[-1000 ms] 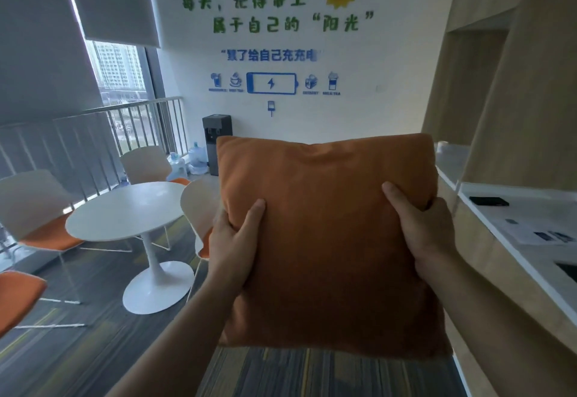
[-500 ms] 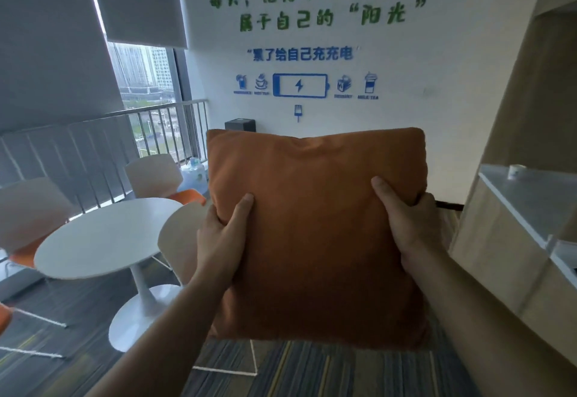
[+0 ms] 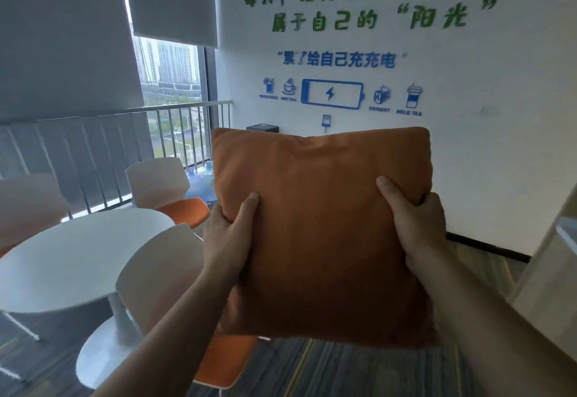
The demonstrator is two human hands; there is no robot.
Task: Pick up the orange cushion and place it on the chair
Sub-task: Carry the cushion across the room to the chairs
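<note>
I hold the square orange cushion [image 3: 321, 234] upright in front of me at chest height. My left hand [image 3: 229, 234] grips its left edge, thumb on the front face. My right hand [image 3: 412, 221] grips its right edge the same way. Just below and left of the cushion stands the nearest chair [image 3: 159, 271], white-backed with an orange seat; its back faces me and the cushion and my left arm cover part of the seat.
A round white table [image 3: 71, 259] on a pedestal stands at left, with a second white-and-orange chair [image 3: 162, 184] behind it and a third at the far left. A metal railing [image 3: 125, 146] and window run along the left. A wooden counter edge [image 3: 549, 271] is at right. Water bottles sit by the wall.
The view has moved closer to the table and chairs and turned left. The counter has slid out to the right edge. Both hands keep the same grip on the cushion.
</note>
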